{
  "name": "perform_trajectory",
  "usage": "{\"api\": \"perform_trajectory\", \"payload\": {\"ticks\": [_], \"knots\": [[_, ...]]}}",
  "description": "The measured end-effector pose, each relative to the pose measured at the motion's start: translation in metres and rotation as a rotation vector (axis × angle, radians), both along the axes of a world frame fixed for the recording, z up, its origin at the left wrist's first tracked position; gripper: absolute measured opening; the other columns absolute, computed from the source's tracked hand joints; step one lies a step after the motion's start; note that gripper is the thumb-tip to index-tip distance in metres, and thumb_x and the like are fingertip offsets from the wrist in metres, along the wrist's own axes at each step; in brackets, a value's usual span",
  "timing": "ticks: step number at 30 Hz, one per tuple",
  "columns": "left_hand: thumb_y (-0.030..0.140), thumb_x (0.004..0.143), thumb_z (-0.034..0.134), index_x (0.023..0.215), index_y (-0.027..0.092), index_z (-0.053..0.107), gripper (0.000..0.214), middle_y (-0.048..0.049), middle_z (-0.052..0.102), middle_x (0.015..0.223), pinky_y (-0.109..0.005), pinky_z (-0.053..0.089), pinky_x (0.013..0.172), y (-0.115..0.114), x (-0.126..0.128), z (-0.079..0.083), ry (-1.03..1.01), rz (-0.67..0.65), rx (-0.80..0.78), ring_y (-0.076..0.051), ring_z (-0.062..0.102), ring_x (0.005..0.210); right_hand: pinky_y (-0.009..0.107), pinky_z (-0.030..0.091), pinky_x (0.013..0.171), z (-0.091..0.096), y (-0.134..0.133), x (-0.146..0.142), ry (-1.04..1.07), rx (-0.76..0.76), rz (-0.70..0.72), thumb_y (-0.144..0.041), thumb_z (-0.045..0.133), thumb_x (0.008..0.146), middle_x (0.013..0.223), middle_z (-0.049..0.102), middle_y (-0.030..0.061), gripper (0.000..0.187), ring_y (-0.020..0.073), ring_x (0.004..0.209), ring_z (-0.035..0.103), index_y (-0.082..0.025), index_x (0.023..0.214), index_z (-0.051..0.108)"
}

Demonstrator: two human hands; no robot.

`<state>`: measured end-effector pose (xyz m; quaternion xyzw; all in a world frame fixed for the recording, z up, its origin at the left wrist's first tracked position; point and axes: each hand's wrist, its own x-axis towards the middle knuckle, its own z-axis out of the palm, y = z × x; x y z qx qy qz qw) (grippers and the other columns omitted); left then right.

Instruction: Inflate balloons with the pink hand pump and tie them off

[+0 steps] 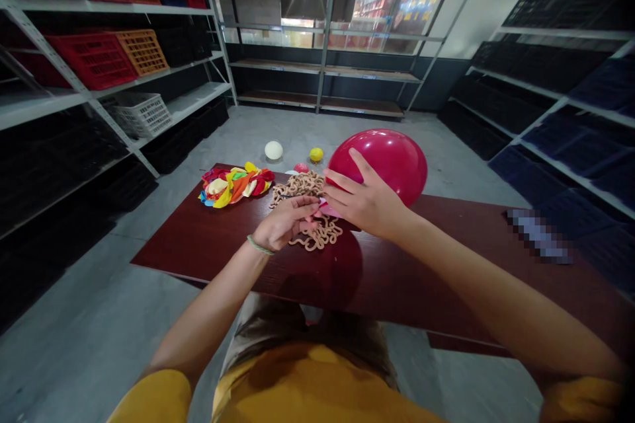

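Observation:
A big inflated pink balloon [384, 162] rests at the far side of the dark red table [208, 244]. My right hand [364, 201] lies against its near side, two fingers stretched up on it, the others closed at its neck. My left hand [285, 221] is closed in a pinch right beside it, at the balloon's neck and a pink bit. Under both hands lies a pile of tan rubber bands [307, 201]. A heap of flat coloured balloons [233, 185] lies to the left on the table.
On the grey floor beyond the table lie a white balloon [273, 150], a yellow one [316, 154] and a small pink one [301, 168]. Metal shelves with red, orange and white crates [141, 49] line the left; dark shelves stand on the right and back.

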<state>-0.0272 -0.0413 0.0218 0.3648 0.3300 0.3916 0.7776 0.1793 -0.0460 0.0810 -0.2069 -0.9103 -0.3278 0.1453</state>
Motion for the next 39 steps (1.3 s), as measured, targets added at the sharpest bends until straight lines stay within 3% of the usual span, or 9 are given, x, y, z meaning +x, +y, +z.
{"api": "perform_trajectory", "payload": {"ticks": [3,7,15,25,28,31,33,36,39], "knots": [[0.020,0.080,0.076,0.096,0.015,0.074,0.017,-0.0028,0.070,0.077,-0.021,0.051,0.060,0.002,-0.003,-0.002,0.210,-0.015,0.169,-0.009,0.061,0.060,0.070,0.027,0.118,0.002,-0.001,0.001,0.005,-0.047,0.006,-0.007,0.052,0.094,0.115,0.073,0.0033,0.029,0.0272,0.130,0.051,-0.021,0.109,0.072],[0.028,0.079,0.075,0.082,0.015,0.075,0.013,-0.0037,0.071,0.075,-0.023,0.048,0.059,0.005,-0.004,0.001,0.406,-0.044,0.368,-0.011,0.060,0.060,0.071,0.027,0.117,0.004,0.000,0.001,0.008,-0.044,0.004,-0.005,0.052,0.094,0.116,0.072,0.0005,0.032,0.0264,0.132,0.050,-0.024,0.110,0.072],[0.029,0.067,0.085,0.075,0.012,0.070,0.024,-0.0033,0.069,0.072,-0.025,0.052,0.067,0.000,-0.002,0.004,0.308,-0.027,0.193,-0.012,0.064,0.065,0.071,0.030,0.116,0.001,0.003,-0.003,-0.110,0.128,0.004,-0.012,0.050,0.097,0.118,0.072,-0.0010,0.027,0.0257,0.133,0.049,-0.024,0.109,0.070],[0.037,0.070,0.085,0.082,0.015,0.063,0.033,-0.0028,0.072,0.085,-0.024,0.054,0.071,0.006,-0.021,-0.007,0.102,0.251,0.203,-0.008,0.064,0.067,0.058,0.032,0.118,-0.002,0.013,-0.003,0.031,-0.011,0.021,-0.018,0.055,0.097,0.153,0.048,0.0005,0.048,0.0248,0.142,0.039,-0.029,0.143,0.048],[0.038,0.073,0.082,0.081,0.016,0.063,0.030,-0.0014,0.071,0.081,-0.024,0.053,0.069,0.012,-0.034,-0.008,0.117,0.367,0.292,-0.008,0.062,0.064,0.048,0.036,0.114,-0.028,0.012,0.003,0.189,-0.001,-0.088,-0.020,0.055,0.098,0.144,0.057,0.0033,0.041,0.0248,0.135,0.046,-0.027,0.138,0.053],[0.038,0.072,0.082,0.078,0.016,0.061,0.031,-0.0006,0.070,0.077,-0.024,0.053,0.069,0.017,-0.045,-0.013,0.140,0.475,0.331,-0.009,0.061,0.064,0.038,0.046,0.091,-0.075,0.013,-0.002,0.290,-0.229,-0.320,-0.019,0.051,0.099,0.112,0.071,0.0073,0.022,0.0227,0.104,0.061,-0.021,0.114,0.068],[0.039,0.069,0.084,0.078,0.015,0.062,0.034,-0.0009,0.070,0.076,-0.025,0.053,0.071,0.020,-0.049,-0.019,0.144,0.528,0.320,-0.010,0.062,0.066,0.035,0.045,0.079,-0.106,0.016,-0.012,0.263,-0.288,-0.364,-0.017,0.053,0.097,0.094,0.071,0.0077,0.017,0.0216,0.088,0.061,-0.018,0.098,0.070],[0.040,0.066,0.086,0.079,0.014,0.063,0.037,-0.0016,0.070,0.076,-0.026,0.053,0.072,0.020,-0.055,-0.027,0.159,0.568,0.281,-0.010,0.063,0.067,0.036,0.042,0.079,-0.137,0.024,-0.026,0.224,-0.323,-0.365,-0.013,0.053,0.095,0.092,0.069,0.0078,0.018,0.0236,0.091,0.057,-0.019,0.096,0.070],[0.039,0.066,0.085,0.080,0.014,0.063,0.036,-0.0014,0.070,0.077,-0.025,0.053,0.071,0.018,-0.060,-0.032,0.184,0.578,0.265,-0.010,0.063,0.066,0.039,0.039,0.080,-0.149,0.031,-0.033,0.215,-0.348,-0.364,-0.009,0.052,0.093,0.099,0.067,0.0116,0.021,0.0265,0.096,0.054,-0.018,0.098,0.070]]}}
